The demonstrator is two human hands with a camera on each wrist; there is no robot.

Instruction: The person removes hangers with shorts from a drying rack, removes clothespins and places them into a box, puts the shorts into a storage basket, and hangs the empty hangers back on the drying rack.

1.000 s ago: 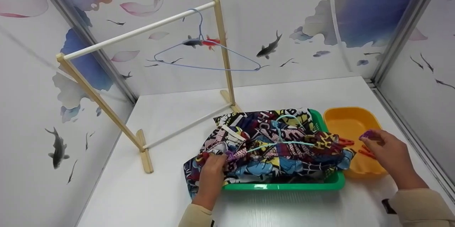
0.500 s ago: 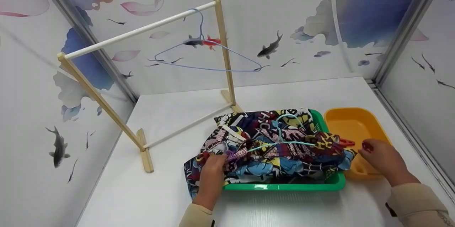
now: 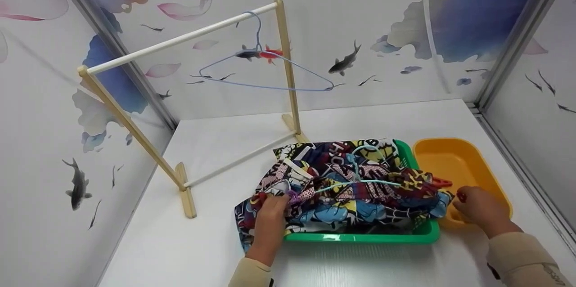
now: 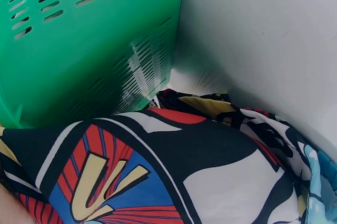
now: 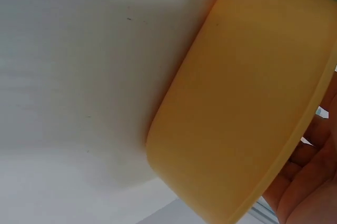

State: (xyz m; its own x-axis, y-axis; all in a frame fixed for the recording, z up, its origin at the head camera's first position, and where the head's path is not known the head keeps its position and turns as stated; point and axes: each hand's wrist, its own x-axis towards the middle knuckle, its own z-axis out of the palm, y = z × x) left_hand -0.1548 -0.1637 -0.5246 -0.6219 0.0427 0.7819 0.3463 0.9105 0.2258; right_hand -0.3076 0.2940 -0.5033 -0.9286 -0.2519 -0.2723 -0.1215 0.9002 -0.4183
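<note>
A garment (image 3: pixel 333 210) in a bold comic print lies heaped over a green basket (image 3: pixel 360 237). A light-blue hanger (image 3: pixel 378 181) runs through the cloth, its hook upward. At the left end my left hand (image 3: pixel 269 221) grips the fabric, beside a purple clothespin (image 3: pixel 293 196). A red clothespin (image 3: pixel 441 181) sticks out from the garment's right end. My right hand (image 3: pixel 481 208), fingers curled, pinches another red clothespin (image 3: pixel 461 195) over the near part of the yellow basin (image 3: pixel 468 154). In the left wrist view the printed cloth (image 4: pixel 226 150) hangs beside the basket's slotted wall.
A wooden drying rack (image 3: pixel 139 150) with a white top bar stands at the back left. An empty blue hanger (image 3: pixel 270 87) hangs from its bar. White panels with printed fish and flowers enclose the white table (image 3: pixel 387 120) at the back and sides.
My right hand held a purple clothespin a second ago; now a red one is in its fingers, and the hand has moved slightly lower and left. My left hand stays on the cloth.
</note>
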